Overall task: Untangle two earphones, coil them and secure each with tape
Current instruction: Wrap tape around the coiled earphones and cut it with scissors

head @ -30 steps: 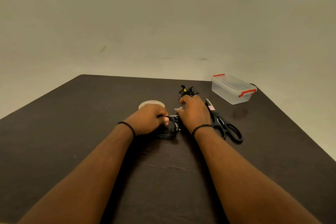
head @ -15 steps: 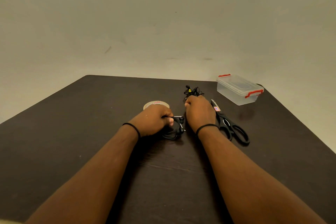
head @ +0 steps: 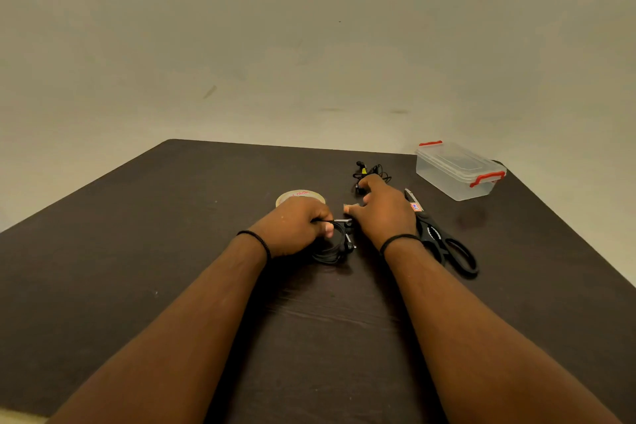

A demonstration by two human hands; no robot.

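Observation:
On the dark table, my left hand grips a coiled black earphone, pinching its cable near the metal plug. My right hand lies just right of the coil with its fingers spread. The thumb points at the plug and the fingertips reach the second earphone, a loose black bundle with a yellow spot. A roll of clear tape lies flat behind my left hand, partly hidden by it.
Black scissors lie right of my right wrist, blades pointing away from me. A clear plastic box with red latches stands at the far right corner. The table's right edge runs diagonally near it.
My right hand has come off the coil and spread its fingers toward the far earphone bundle. My left hand keeps its grip on the coil.

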